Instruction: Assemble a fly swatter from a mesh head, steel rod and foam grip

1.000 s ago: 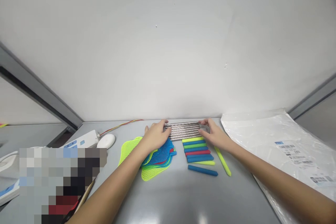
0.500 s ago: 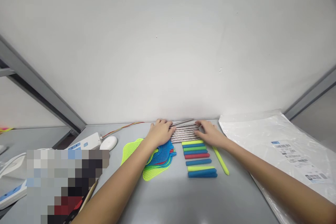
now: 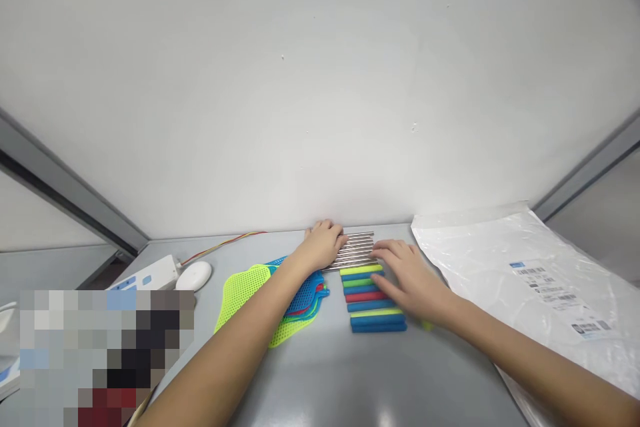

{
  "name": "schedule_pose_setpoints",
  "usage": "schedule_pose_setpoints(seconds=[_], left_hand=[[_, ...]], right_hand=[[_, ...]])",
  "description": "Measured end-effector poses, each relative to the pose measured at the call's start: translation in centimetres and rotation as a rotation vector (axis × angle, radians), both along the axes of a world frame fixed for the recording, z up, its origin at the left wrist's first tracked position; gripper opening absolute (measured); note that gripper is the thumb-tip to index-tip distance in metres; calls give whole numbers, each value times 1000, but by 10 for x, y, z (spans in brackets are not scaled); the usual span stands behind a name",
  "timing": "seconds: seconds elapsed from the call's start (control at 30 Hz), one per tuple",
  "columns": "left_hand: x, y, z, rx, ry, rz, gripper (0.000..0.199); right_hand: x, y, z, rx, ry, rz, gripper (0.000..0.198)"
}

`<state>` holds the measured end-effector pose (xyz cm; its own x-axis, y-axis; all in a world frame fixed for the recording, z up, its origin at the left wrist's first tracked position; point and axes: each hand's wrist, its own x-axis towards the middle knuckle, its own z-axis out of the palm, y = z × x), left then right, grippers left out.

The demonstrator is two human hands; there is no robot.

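My left hand [image 3: 323, 245] rests over the left ends of a row of thin metal rods [image 3: 356, 250], its fingers laid out and partly hidden behind the hand. Open and with fingers apart, my right hand [image 3: 413, 280] is at the right ends of the coloured tubes [image 3: 367, 297], its thumb over the green one. These tubes are yellow, blue, green and red, stacked in a row just in front of the rods. Under the right palm, the tip of a separate yellow tube [image 3: 427, 325] shows. Mesh fly-swatter heads [image 3: 245, 290] in yellow-green, blue and red overlap beneath my left forearm.
A white plastic mailing bag [image 3: 475, 253] with labels lies along the right side. To the left are a white power strip [image 3: 150, 273], a round white object [image 3: 194, 275] and thin red-yellow wires [image 3: 220, 245]. The wall [image 3: 320, 113] rises behind the table.
My right hand has come away from the rods, nearer to me, over the tubes' right ends. The slanted top rod now lies level with the others. The gaps between tubes have narrowed.
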<state>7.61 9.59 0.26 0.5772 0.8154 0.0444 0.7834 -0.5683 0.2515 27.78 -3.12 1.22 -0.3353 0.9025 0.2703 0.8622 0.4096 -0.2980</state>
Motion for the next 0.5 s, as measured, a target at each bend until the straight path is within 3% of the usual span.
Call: schedule_pose_setpoints(seconds=[0.23, 0.37, 0.5], left_hand=[[25, -12, -7, 33, 36, 120, 54], [46, -20, -15, 29, 56, 157, 67], [47, -27, -17, -11, 84, 132, 73]], right_hand=[[-16, -47, -6, -31, -63, 206, 37], [-23, -57, -13, -56, -152, 295, 53], [-23, -62, -22, -46, -205, 338, 58]])
